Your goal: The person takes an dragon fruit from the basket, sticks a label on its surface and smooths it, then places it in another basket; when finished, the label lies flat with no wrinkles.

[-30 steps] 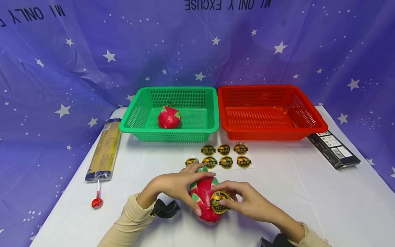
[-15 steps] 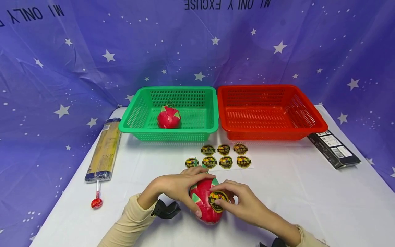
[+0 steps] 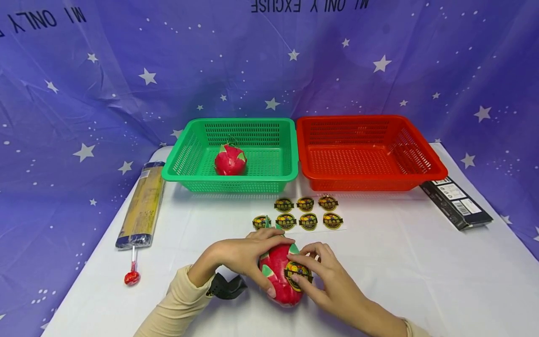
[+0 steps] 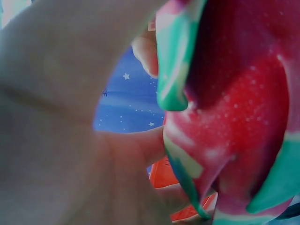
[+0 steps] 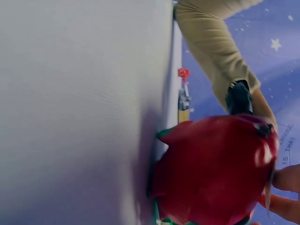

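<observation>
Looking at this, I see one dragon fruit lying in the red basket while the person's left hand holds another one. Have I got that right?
Not quite: the basket colour is wrong. The head view shows the first dragon fruit in the green basket, while the left hand holds the other fruit.

Dragon fruit point(image 3: 280, 278): partly covered by the left hand point(image 3: 248, 255) in the head view and cut by picture edges in both wrist views — the left hand itself was blurred at close range. Label point(image 3: 292, 272): partly masked by finger and thumb of the right hand point(image 3: 337, 285), which ran off the right wrist view's right edge; its small print was illegible. Black box point(image 3: 456, 204): far end was hidden by the red basket point(image 3: 370, 184); left sleeve point(image 3: 172, 304) and backdrop lettering point(image 3: 38, 19) were cropped.
</observation>
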Demonstrator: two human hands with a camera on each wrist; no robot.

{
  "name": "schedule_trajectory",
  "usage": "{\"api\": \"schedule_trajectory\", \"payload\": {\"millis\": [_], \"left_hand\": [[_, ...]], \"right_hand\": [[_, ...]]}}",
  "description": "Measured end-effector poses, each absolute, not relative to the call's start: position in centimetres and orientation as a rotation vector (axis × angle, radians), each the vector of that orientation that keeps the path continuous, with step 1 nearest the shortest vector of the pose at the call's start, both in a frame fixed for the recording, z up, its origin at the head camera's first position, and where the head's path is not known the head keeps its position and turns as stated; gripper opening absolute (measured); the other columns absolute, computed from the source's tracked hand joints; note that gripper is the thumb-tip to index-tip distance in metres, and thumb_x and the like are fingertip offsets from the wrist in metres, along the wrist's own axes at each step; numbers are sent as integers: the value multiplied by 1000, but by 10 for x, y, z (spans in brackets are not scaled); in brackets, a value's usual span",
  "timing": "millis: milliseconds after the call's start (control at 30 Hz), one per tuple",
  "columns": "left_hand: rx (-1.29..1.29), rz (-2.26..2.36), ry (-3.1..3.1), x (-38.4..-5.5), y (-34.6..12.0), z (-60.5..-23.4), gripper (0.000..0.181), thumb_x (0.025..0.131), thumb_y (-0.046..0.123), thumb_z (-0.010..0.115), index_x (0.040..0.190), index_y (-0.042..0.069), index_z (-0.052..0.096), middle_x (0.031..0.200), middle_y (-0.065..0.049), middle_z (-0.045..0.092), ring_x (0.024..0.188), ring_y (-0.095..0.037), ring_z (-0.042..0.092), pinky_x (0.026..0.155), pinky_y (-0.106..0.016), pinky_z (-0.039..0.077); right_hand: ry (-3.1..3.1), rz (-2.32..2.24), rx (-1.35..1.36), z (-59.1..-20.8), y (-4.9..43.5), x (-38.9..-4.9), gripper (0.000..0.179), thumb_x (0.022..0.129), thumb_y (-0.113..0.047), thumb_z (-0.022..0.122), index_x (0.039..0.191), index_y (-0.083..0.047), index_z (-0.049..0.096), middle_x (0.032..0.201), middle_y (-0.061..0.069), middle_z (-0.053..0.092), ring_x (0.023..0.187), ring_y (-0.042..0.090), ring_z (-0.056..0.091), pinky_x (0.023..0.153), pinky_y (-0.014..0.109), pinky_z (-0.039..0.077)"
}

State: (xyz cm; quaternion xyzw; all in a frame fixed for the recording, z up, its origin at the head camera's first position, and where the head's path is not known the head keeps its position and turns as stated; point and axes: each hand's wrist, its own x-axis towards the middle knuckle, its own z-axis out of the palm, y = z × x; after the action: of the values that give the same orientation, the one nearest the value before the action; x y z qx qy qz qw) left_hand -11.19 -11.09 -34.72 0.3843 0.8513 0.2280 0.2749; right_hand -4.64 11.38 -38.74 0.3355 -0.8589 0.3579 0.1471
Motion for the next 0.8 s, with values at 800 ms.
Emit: {"api": "schedule_trajectory", "payload": {"millis": [800], "left_hand": [[1032,582,2325,-108,-108,-346,97,60,51,78,140,36,24,143,1,26,130,-16,24,100,-42,35]], "right_hand": [[-2521,734,837,-412,92,-2,67,87,-38,56,140,-5,32,146,16,28,139,26,16,113,21,-6]]}}
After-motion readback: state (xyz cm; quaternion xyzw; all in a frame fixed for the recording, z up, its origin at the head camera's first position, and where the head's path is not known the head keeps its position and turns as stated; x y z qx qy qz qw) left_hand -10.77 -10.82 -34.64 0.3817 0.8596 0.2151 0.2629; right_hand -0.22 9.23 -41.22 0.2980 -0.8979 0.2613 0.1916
